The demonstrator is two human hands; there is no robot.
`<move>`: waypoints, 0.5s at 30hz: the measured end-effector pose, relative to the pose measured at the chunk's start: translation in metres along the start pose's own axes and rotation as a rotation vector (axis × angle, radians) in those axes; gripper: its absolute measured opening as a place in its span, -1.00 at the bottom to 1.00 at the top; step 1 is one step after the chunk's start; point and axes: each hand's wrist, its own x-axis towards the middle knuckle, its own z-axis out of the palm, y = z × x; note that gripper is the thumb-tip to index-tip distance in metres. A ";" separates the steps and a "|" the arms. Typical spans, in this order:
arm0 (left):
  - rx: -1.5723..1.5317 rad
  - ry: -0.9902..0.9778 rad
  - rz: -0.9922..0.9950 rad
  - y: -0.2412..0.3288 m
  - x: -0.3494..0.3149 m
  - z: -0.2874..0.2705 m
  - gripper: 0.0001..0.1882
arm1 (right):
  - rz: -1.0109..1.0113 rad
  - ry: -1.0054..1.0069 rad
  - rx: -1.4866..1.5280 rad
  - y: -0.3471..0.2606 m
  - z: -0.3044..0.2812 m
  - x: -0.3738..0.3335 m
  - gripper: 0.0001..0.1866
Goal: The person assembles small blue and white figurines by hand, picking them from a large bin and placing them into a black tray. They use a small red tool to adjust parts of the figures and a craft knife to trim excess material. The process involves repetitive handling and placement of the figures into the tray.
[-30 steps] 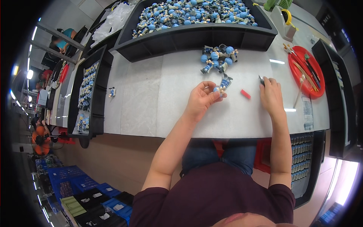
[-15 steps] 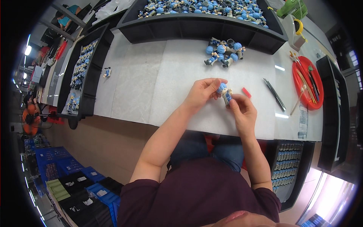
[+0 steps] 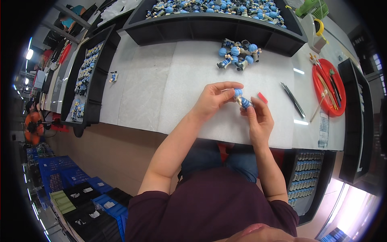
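A small figurine (image 3: pixel 244 101) with a ribbed blue head and a blue-and-white body is held over the white tabletop between both hands. My left hand (image 3: pixel 215 98) pinches its head between thumb and fingers. My right hand (image 3: pixel 260 117) closes on the lower body, hiding the legs. Just beyond the right fingers lies a small red block (image 3: pixel 262 97). Farther off, in front of the big bin, is a cluster of similar figurines (image 3: pixel 238 54), some lying over one another.
A black bin (image 3: pixel 217 30) heaped with figurines spans the back. At left stand a lone figurine (image 3: pixel 113 76) and a black tray (image 3: pixel 105 56) of figurines. To the right lie a pen (image 3: pixel 293 101) and a red dish (image 3: pixel 342 90) with brushes. Another tray (image 3: pixel 290 171) sits low at right.
The figurine has turned between my fingers, its body now tilted toward the right hand with the blue striped side showing. Both hands stay in nearly the same place.
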 end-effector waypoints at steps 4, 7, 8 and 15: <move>0.021 0.040 -0.092 0.006 -0.002 0.005 -0.76 | -0.237 0.049 -0.065 0.009 0.003 -0.002 -0.72; 0.053 -0.009 -0.040 0.004 -0.001 0.000 -0.71 | -0.358 0.026 -0.138 0.012 0.002 -0.001 -0.67; 0.012 -0.017 -0.026 0.005 0.000 0.000 -0.67 | -0.350 0.043 -0.136 0.012 0.002 -0.001 -0.64; -0.043 -0.083 0.042 0.001 0.001 -0.002 -0.53 | -0.245 0.088 -0.147 0.005 0.004 -0.005 -0.50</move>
